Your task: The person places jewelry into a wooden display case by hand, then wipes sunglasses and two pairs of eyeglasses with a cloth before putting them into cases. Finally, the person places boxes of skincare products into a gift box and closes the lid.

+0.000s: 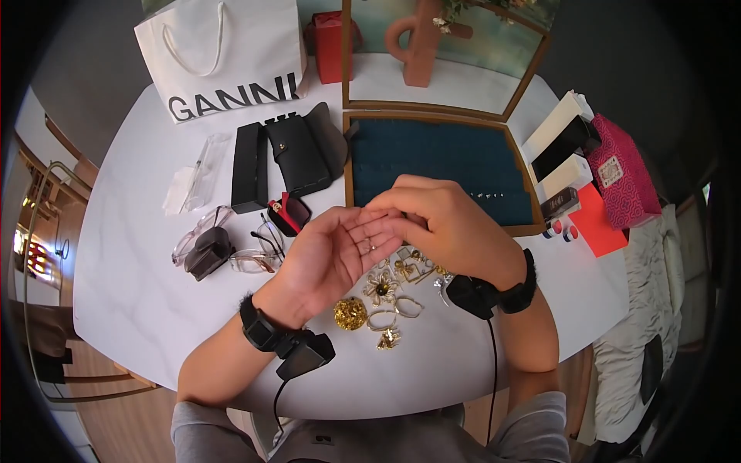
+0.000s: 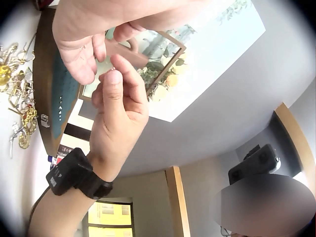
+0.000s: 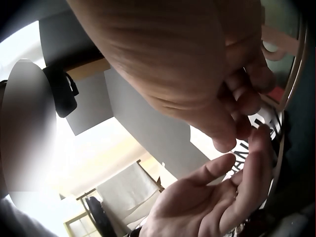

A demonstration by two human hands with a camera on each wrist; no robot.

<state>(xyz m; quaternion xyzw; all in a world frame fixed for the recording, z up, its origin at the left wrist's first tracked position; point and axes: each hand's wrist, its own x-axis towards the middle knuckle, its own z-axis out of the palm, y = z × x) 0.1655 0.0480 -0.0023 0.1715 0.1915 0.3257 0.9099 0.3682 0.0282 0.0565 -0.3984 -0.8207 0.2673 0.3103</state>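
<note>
My left hand (image 1: 332, 255) is palm up with its fingers stretched out over the table, and a small shiny thing (image 1: 372, 248) shows on its fingers. Just above those fingertips, my right hand (image 1: 444, 224) pinches a tiny shiny piece (image 2: 114, 69) between thumb and forefinger; its kind I cannot tell. Behind both hands lies an open wooden display case (image 1: 529, 229) with a dark teal lining and a row of tiny studs (image 1: 486, 194) along its front. Below the hands lie gold jewellery pieces, among them a flower-shaped piece (image 1: 381, 288), a round gold ornament (image 1: 350, 314) and hoops (image 1: 409, 307).
Left of the hands are glasses (image 1: 255, 261), red sunglasses (image 1: 290, 214), a brown case (image 1: 209, 254) and black cases (image 1: 297, 153). A white paper bag (image 1: 224, 58) stands at the back left. Boxes, a pink bag (image 1: 624, 171) and a red card (image 1: 600, 220) sit at right.
</note>
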